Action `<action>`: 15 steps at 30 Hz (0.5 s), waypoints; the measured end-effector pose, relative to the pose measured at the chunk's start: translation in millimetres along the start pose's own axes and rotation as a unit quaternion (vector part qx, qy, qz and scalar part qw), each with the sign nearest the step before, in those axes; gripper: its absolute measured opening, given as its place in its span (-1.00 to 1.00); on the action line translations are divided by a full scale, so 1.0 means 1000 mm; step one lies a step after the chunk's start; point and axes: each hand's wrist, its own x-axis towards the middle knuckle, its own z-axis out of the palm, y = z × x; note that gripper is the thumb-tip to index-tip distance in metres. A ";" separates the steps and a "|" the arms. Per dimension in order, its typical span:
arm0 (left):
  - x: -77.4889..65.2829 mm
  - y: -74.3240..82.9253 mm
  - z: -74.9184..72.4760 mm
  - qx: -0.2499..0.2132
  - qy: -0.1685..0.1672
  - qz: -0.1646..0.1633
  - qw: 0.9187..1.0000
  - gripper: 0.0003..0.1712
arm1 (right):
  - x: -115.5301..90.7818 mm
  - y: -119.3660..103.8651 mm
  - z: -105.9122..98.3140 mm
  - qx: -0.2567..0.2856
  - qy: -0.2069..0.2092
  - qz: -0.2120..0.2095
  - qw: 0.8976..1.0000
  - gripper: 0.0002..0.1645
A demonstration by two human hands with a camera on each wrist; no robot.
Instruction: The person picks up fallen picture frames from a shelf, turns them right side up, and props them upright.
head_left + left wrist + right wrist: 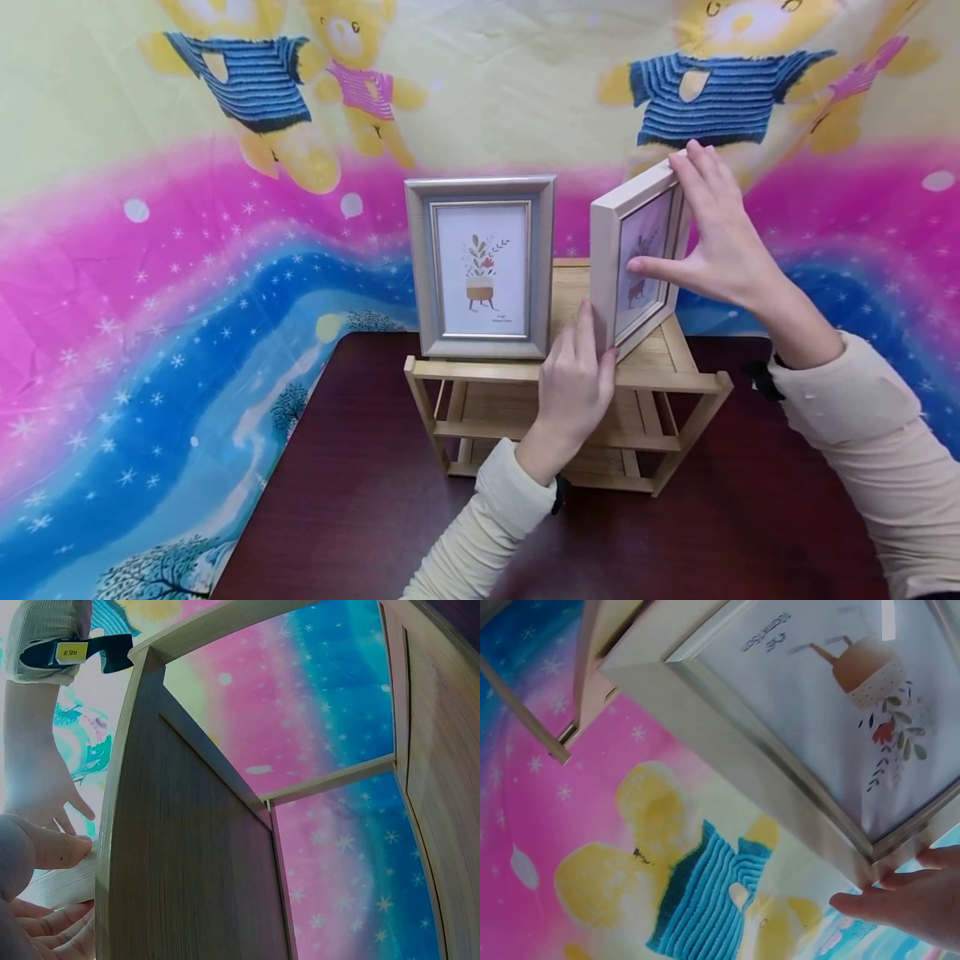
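A pale picture frame (604,250) stands angled on the right part of a small wooden rack (637,381). Across its top and far side edge, my right hand (723,233) grips it, the thumb lying over the front. My left hand (572,383) holds its lower near corner between thumb and fingers. The frame's potted-plant print (870,679) shows in the right wrist view. To its left, a grey picture frame (415,267) with a similar print stands upright at the rack's front edge, touched by neither hand. Fingers behind the angled frame are hidden.
The rack has lower shelves (495,408) and slanted legs, and stands on a dark red-brown table (345,483). Behind it hangs a colourful cloth (225,208) with printed bears and snowflakes. A black strap (82,652) is on the right wrist.
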 end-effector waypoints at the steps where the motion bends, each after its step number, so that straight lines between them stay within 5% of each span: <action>1: 0.000 0.000 0.000 -0.004 0.000 -0.004 1.000 -0.27 | 0.000 -0.001 0.000 -0.002 0.004 0.003 1.000 0.32; 15: 0.003 0.007 0.003 -0.032 0.002 -0.029 0.999 -0.35 | 0.000 -0.014 0.008 -0.022 0.038 0.036 0.998 0.41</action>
